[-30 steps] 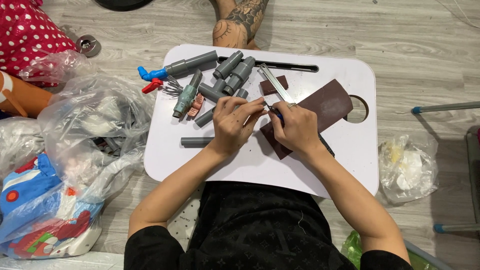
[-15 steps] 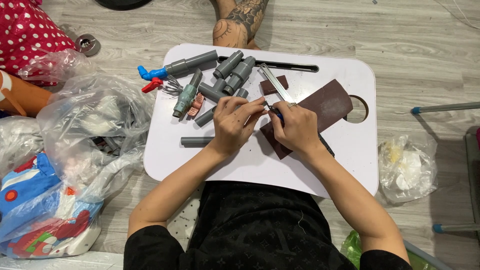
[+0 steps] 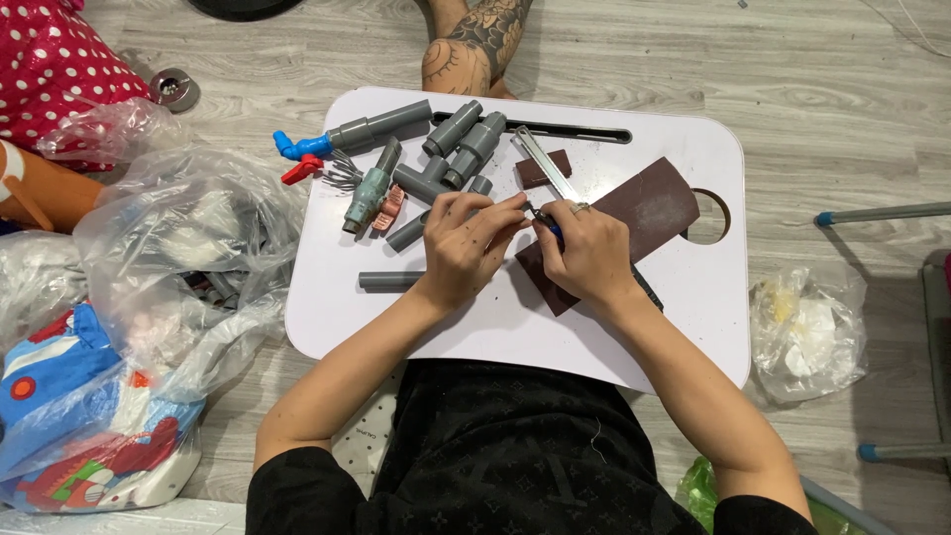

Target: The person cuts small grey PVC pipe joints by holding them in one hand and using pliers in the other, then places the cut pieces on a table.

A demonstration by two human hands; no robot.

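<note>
My left hand (image 3: 468, 241) and my right hand (image 3: 584, 248) meet at the middle of a white lap table (image 3: 495, 317), fingertips pinched together on a small dark, blue-tipped object (image 3: 545, 226) that the fingers mostly hide. Under my right hand lies a brown sheet of sandpaper (image 3: 649, 208). A metal hacksaw-like tool (image 3: 547, 166) lies just beyond my hands. Several grey pipe pieces and fittings (image 3: 466, 139) are spread on the table's far left, and a short grey pipe (image 3: 388, 281) lies near my left wrist.
A blue-and-red valve on a grey pipe (image 3: 327, 142) lies at the table's far-left corner. Clear plastic bags (image 3: 178, 248) pile on the floor to the left, another bag (image 3: 807, 327) to the right. Another person's tattooed leg (image 3: 475, 45) rests beyond the table.
</note>
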